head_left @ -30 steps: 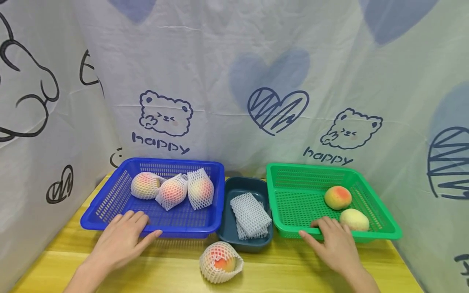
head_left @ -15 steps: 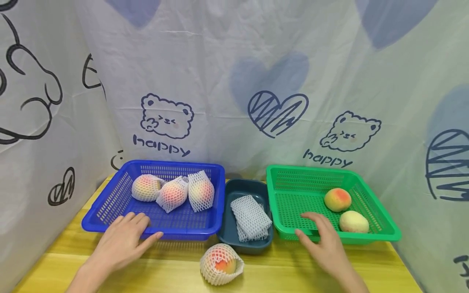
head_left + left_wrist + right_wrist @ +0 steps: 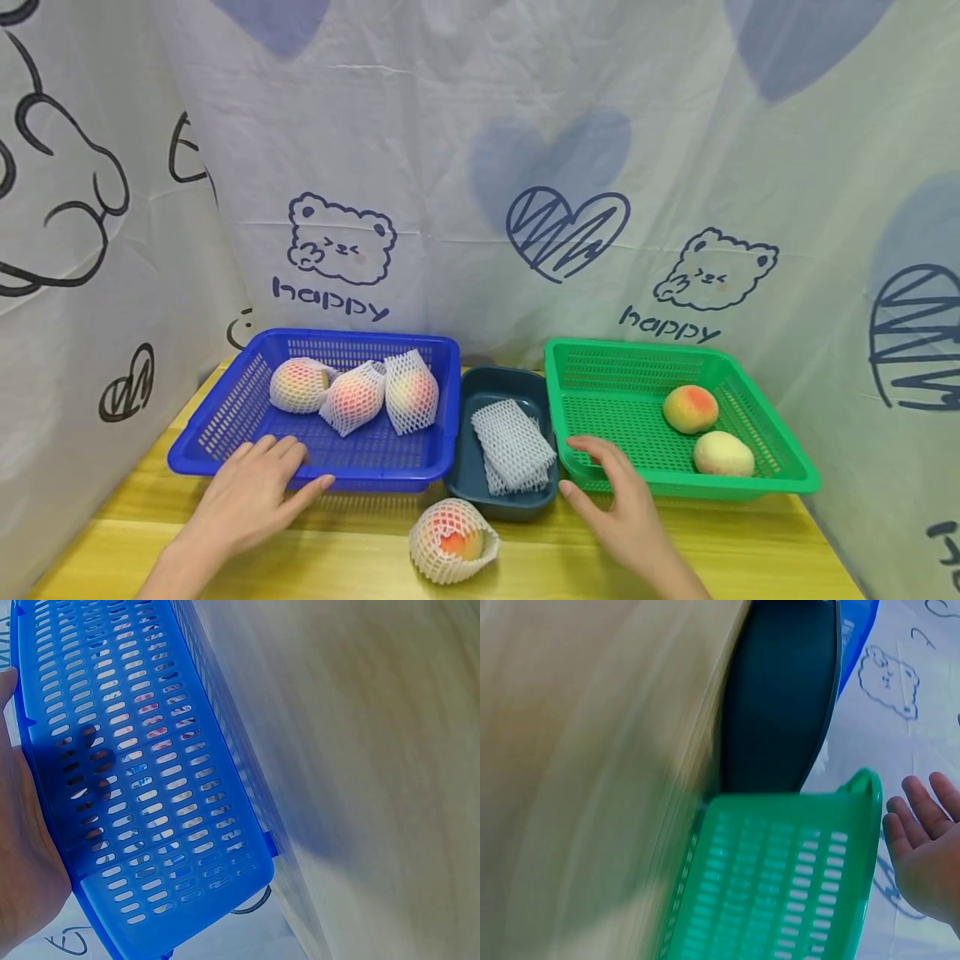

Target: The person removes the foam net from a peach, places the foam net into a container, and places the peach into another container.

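My left hand (image 3: 255, 496) rests on the near rim of the blue basket (image 3: 360, 479), fingers over the edge and thumb spread to the right. Inside that basket lie several peaches, among them a netted peach (image 3: 354, 398), all in white foam sleeves. My right hand (image 3: 618, 508) holds nothing; its fingers and thumb are spread apart near the front left corner of the green basket (image 3: 772, 479). Between the baskets a dark teal tray (image 3: 465, 475) holds white foam net sleeves (image 3: 513, 446). In front of the tray, a peach (image 3: 453, 542) sits partly covered by its foam net on the table.
Two bare peaches lie in the green basket's right side, a red-topped peach (image 3: 691, 409) and a pale peach (image 3: 723, 454). A patterned cloth (image 3: 450, 167) hangs behind and at both sides. The wooden table (image 3: 360, 558) runs along the front.
My right hand has moved left along the green basket's front rim, toward the tray, with its fingers spreading. My left hand stays on the blue basket's rim.
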### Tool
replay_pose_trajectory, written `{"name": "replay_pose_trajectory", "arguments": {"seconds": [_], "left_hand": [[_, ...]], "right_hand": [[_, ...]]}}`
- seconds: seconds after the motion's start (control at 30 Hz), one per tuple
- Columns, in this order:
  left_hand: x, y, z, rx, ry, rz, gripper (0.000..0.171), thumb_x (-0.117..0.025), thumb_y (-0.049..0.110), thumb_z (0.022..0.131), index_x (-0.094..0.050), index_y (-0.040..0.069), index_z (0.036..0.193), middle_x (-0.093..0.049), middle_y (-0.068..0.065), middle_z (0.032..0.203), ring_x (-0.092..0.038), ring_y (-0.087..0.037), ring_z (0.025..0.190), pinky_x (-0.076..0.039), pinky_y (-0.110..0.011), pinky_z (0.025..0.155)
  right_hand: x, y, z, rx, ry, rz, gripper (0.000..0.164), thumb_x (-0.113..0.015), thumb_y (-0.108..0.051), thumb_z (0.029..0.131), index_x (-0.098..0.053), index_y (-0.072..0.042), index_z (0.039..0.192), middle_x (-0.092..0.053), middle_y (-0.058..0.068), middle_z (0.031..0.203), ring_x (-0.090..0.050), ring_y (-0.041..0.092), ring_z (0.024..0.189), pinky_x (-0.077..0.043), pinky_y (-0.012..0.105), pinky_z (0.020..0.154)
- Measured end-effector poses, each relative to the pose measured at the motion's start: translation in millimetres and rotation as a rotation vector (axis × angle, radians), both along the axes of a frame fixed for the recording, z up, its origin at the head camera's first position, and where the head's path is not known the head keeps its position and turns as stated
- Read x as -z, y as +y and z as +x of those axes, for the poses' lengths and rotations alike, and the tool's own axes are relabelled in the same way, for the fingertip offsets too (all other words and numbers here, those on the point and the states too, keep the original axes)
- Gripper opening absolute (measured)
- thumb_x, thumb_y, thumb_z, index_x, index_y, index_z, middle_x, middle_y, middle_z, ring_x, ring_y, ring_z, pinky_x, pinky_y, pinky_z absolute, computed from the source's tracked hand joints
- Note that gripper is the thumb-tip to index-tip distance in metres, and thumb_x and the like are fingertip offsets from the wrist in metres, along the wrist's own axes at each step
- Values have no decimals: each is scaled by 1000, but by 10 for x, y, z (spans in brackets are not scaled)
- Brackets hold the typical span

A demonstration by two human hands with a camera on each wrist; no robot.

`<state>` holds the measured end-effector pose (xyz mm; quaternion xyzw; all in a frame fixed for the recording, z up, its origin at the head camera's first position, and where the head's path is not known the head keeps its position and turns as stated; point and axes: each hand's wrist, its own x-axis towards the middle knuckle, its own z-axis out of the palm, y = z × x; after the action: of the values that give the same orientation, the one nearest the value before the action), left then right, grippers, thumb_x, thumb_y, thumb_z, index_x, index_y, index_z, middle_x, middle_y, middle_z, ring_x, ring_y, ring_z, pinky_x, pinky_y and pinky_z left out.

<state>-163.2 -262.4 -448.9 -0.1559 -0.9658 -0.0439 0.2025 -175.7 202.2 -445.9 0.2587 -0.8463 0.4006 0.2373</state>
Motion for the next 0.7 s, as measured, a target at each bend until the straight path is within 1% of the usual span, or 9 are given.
{"name": "replay_pose_trajectory", "arguments": {"seconds": [0.17, 0.23, 0.33, 0.43, 0.53, 0.57, 0.7], "left_hand": [[4, -1, -1, 0, 1, 1, 41, -63, 61, 96, -59, 21, 87, -53, 7, 83, -50, -18, 80, -44, -41, 73], [6, -2, -5, -1, 0, 1, 41, -63, 61, 96, -59, 21, 87, -53, 7, 83, -50, -18, 80, -43, -40, 73], [9, -6, -9, -2, -3, 0, 42, -63, 61, 97, -59, 21, 87, -52, 7, 83, -50, -18, 80, -43, -40, 72], [15, -8, -12, 1, 1, -2, 42, -63, 61, 97, -59, 21, 86, -51, 8, 82, -49, -18, 79, -41, -39, 71], [24, -8, -13, 7, 13, -3, 42, -63, 61, 96, -58, 21, 85, -50, 8, 81, -48, -17, 78, -41, -38, 70], [25, -8, -13, 9, 16, -3, 42, -64, 60, 96, -58, 21, 85, -50, 8, 81, -48, -17, 78, -40, -38, 70], [27, -8, -10, 10, 19, 0, 41, -64, 60, 96, -57, 21, 85, -50, 8, 80, -48, -17, 77, -40, -37, 70]], "right_hand": [[26, -137, 33, -50, -36, 9, 49, -80, -11, 91, -62, -16, 137, -63, 1, 138, -59, 17, 127, -53, 30, 100], [45, -192, 42, -76, -30, 20, 50, -80, -12, 91, -61, -18, 137, -62, 0, 138, -59, 18, 127, -54, 34, 98], [78, -274, 62, -113, -16, 46, 51, -81, -14, 91, -61, -19, 137, -62, 0, 139, -58, 19, 128, -54, 37, 100], [112, -355, 84, -151, 0, 79, 51, -81, -17, 90, -61, -18, 137, -61, -2, 140, -57, 20, 129, -53, 41, 102], [146, -434, 104, -191, -4, 112, 52, -80, -22, 91, -60, -17, 138, -60, -4, 140, -56, 19, 130, -51, 42, 105], [159, -460, 105, -208, 1, 124, 52, -80, -23, 92, -59, -16, 139, -60, -2, 140, -55, 19, 130, -51, 42, 106], [208, -556, 124, -268, -4, 166, 54, -78, -29, 94, -56, -20, 142, -59, -2, 142, -54, 17, 132, -48, 40, 110]]}}
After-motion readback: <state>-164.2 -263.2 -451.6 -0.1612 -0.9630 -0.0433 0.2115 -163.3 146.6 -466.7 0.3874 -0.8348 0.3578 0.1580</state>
